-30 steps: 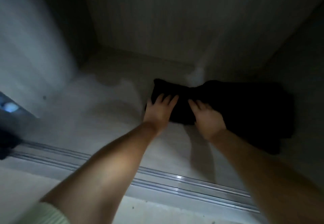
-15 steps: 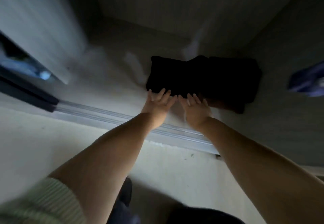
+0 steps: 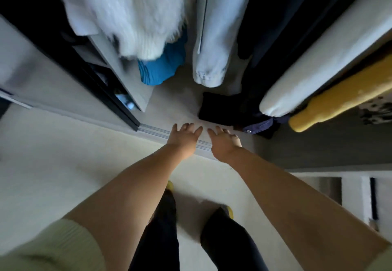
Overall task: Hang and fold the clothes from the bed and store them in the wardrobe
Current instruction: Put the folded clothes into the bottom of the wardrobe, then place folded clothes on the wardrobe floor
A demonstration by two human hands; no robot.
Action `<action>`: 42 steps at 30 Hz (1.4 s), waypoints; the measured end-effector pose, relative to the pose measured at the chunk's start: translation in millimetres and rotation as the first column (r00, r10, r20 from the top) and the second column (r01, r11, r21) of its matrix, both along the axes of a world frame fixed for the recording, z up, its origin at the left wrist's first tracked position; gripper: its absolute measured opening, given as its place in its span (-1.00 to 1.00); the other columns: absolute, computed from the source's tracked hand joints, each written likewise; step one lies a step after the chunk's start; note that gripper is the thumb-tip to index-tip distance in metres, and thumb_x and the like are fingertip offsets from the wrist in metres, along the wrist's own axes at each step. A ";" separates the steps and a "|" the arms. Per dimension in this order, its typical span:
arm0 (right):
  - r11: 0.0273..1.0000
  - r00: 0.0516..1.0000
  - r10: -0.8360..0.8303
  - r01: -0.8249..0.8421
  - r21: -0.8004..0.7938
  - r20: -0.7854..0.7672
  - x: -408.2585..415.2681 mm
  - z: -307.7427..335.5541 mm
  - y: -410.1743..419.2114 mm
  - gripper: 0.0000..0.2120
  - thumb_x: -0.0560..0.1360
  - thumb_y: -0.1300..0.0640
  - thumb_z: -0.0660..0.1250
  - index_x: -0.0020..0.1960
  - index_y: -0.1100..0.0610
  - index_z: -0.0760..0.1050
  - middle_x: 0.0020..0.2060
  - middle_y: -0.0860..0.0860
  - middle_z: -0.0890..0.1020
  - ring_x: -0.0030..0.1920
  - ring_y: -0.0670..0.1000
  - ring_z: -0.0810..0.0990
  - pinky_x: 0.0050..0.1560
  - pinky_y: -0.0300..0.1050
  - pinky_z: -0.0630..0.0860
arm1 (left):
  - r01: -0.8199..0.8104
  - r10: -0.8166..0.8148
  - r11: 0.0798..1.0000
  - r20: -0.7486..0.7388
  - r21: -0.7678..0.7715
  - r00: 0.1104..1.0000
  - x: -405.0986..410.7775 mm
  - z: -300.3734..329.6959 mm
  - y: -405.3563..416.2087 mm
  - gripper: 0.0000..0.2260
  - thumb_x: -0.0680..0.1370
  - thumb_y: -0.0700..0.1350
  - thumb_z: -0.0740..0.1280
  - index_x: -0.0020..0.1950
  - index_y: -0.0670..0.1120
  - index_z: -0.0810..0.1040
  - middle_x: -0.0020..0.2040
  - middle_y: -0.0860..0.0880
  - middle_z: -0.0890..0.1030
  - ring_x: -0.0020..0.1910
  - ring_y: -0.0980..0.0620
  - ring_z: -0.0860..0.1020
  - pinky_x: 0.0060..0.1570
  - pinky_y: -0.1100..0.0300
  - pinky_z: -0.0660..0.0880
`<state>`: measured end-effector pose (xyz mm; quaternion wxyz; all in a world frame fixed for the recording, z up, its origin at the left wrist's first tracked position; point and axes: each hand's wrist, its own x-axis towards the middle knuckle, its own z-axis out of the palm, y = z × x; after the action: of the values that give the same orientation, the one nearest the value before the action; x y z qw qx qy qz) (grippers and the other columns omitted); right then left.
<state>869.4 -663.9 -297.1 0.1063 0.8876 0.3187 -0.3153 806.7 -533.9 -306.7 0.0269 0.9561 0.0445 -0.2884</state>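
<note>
Folded garment [image 3: 218, 109] lies on the wardrobe floor [image 3: 169, 105], under hanging clothes [image 3: 210, 37], beyond both hands [image 3: 184, 138]

Both arms reach forward, left hand [image 3: 184, 139] and right hand [image 3: 222, 143] side by side, fingers [image 3: 186, 126] spread, holding nothing.

Pale cream floor [image 3: 63, 164] in soft daylight, dimmer toward the top. Metal sliding-door track [image 3: 154, 131] along the threshold, beside a dark-edged grey sliding door [image 3: 70, 92]
</note>
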 end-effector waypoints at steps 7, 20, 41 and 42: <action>0.997 0.999 -0.017 0.013 0.082 0.044 -30.2 126.3 -6.3 -0.56 0.54 0.26 0.18 0.41 0.14 0.27 0.30 0.13 0.36 0.29 0.18 0.40 0.11 0.10 0.44 | -0.087 0.090 0.996 0.126 -0.032 0.988 -34.9 128.4 -0.8 -0.56 0.60 -0.11 0.18 0.48 -0.07 0.21 0.34 -0.12 0.39 0.34 -0.12 0.35 0.21 0.00 0.34; 0.827 0.824 -0.563 0.562 0.023 0.069 -68.0 193.5 -129.2 -0.64 0.58 0.21 0.16 0.37 0.12 0.37 0.26 0.07 0.49 0.25 0.15 0.53 0.03 -0.02 0.49 | 0.438 -0.421 0.892 0.144 -0.110 0.895 10.4 197.1 -83.8 -0.65 0.61 -0.08 0.16 0.40 -0.06 0.29 0.30 -0.12 0.41 0.29 -0.16 0.39 0.09 -0.02 0.40; 0.062 0.053 -0.981 0.997 0.044 0.186 -371.9 270.3 -546.2 -0.65 0.59 0.16 0.22 0.37 0.14 0.34 0.18 0.06 0.54 0.11 0.12 0.55 -0.03 0.01 0.54 | 0.957 -0.916 0.250 0.285 -0.148 0.284 -143.7 267.1 -567.6 -0.64 0.62 -0.06 0.14 0.41 -0.09 0.30 0.31 -0.15 0.43 0.26 -0.17 0.45 0.09 -0.05 0.44; 0.023 0.013 -0.982 0.999 0.049 0.189 -388.7 273.2 -564.2 -0.63 0.60 0.19 0.18 0.40 0.14 0.31 0.22 0.07 0.52 0.15 0.13 0.54 0.02 0.02 0.54 | 0.963 -0.920 0.215 0.298 -0.164 0.257 -158.4 268.4 -590.1 -0.64 0.63 -0.06 0.14 0.41 -0.10 0.30 0.31 -0.14 0.43 0.25 -0.16 0.45 0.08 -0.05 0.45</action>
<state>480.7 -1228.1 -23.9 -0.0738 0.8741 -0.4170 -0.2380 648.3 -1124.1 -38.3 0.0009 0.7847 -0.5924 -0.1825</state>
